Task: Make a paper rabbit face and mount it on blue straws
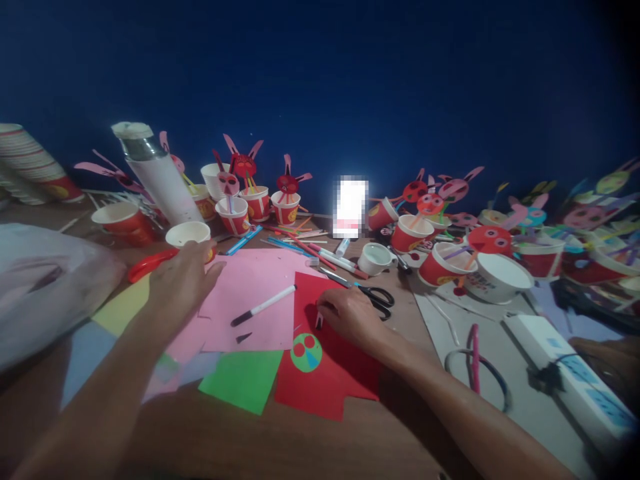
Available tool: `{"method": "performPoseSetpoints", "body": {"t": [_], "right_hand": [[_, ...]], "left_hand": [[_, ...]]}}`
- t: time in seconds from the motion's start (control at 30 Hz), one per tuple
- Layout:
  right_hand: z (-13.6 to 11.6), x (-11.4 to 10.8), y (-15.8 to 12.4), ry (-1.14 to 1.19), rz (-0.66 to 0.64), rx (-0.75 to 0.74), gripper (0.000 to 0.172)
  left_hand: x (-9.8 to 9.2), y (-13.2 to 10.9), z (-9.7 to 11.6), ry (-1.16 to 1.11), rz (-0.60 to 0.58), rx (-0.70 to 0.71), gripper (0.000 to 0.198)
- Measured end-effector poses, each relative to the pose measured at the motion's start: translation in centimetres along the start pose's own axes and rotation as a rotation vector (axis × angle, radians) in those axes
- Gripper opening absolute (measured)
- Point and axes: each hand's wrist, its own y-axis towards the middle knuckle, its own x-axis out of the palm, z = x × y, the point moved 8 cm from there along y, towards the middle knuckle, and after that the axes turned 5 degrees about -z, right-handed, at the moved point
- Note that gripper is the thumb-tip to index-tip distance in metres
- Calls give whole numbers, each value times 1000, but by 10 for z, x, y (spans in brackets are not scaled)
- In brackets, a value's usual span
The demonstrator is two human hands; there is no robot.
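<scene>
My left hand (186, 283) reaches over the pink paper's left side, thumb apart from the fingers, in front of a white-rimmed paper cup (188, 233). Its fingertips overlap the cup; whether they touch it I cannot tell. Red scissors handles (147, 264) lie beside that hand. My right hand (350, 313) pinches a small dark-and-pale paper piece (319, 321) above the red paper (325, 393). Just below its fingers lies a green paper disc (306, 357) with two red circles and a blue triangle. A black-and-white marker (264, 305) rests on the pink paper (250, 273).
Black-handled scissors (377, 297) lie beyond my right hand. Along the wall stand paper cups holding rabbit-faced sticks (245, 167), a white bottle (160, 180) and a white mug (375, 259). A plastic bag (50, 287) is at left, a power strip (570, 373) at right. Green paper (243, 380) lies in front.
</scene>
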Motion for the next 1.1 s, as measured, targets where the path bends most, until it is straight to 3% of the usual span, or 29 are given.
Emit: {"method": "performPoseSetpoints", "body": {"t": [0.1,0.2,0.33,0.43,0.6,1.1], "right_hand": [[1,1,0,-99,28,-25,17],[0,-2,-2,-203,92,-47,16],[-17,-8,-9,-317,149,-108,17],[-35,1,-13,-241,32,-195,13],[-49,17,-18,-168,-109,-246,14],[-52,19,-15,-95,-226,-234,13]], "left_hand": [[-6,-7,10,-113,112,37,41],[4,-12,31,-342,175,177,26],[37,-25,73,-486,16,481,20],[50,-35,89,-563,-41,573,18],[57,-42,94,-666,-72,617,15],[63,-41,92,-695,-126,568,18]]}}
